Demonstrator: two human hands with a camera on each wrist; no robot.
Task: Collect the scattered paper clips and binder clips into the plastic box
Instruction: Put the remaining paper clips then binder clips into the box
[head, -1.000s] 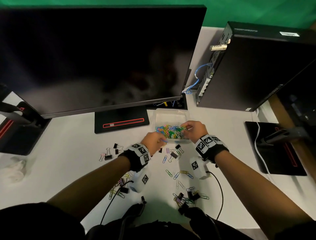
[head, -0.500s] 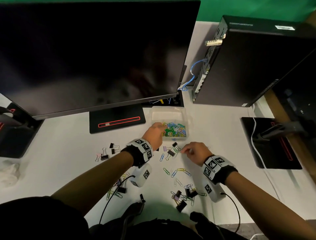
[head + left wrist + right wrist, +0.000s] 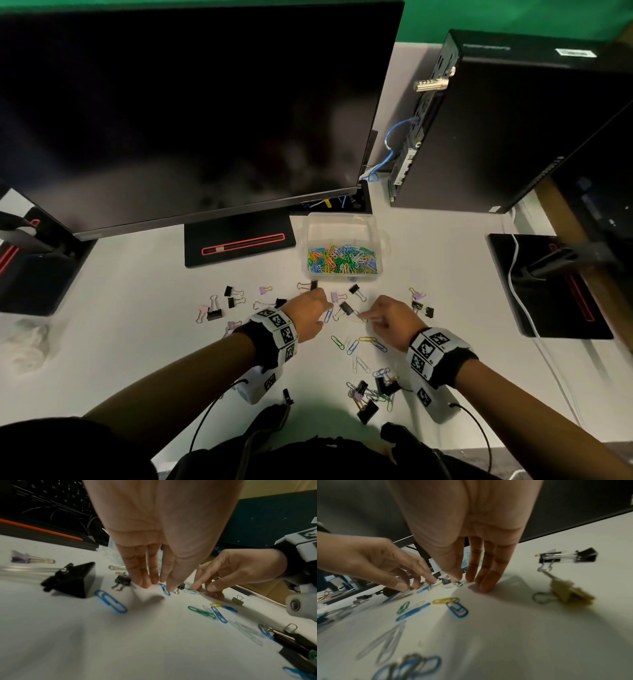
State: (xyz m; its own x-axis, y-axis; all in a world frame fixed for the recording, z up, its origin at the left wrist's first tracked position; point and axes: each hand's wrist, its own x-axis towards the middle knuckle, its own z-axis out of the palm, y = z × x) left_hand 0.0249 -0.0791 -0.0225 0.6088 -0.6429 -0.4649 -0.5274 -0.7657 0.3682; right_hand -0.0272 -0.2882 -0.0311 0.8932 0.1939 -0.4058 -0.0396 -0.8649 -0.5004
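Observation:
The clear plastic box (image 3: 339, 216) stands in front of the monitor and holds a heap of coloured paper clips (image 3: 342, 261). Both hands are on the table just below it. My left hand (image 3: 325, 305) reaches down with straight fingers, its thumb tip touching a blue paper clip (image 3: 165, 589) beside a small black binder clip (image 3: 122, 580). My right hand (image 3: 368, 317) presses its fingertips (image 3: 470, 579) onto a pale green paper clip (image 3: 458, 584). Neither hand has lifted anything. A black binder clip (image 3: 346, 307) lies between the hands.
Loose paper clips (image 3: 359, 342) lie below the hands, with a tangle of clips (image 3: 371, 394) by the front edge. Binder clips sit left (image 3: 219, 306) and right (image 3: 422, 306). Monitor (image 3: 191, 113), its base (image 3: 239, 244) and a computer tower (image 3: 507, 130) stand behind.
Both hands were at the box a second ago. The right hand came back to the table first, then the left; both now touch clips below the box.

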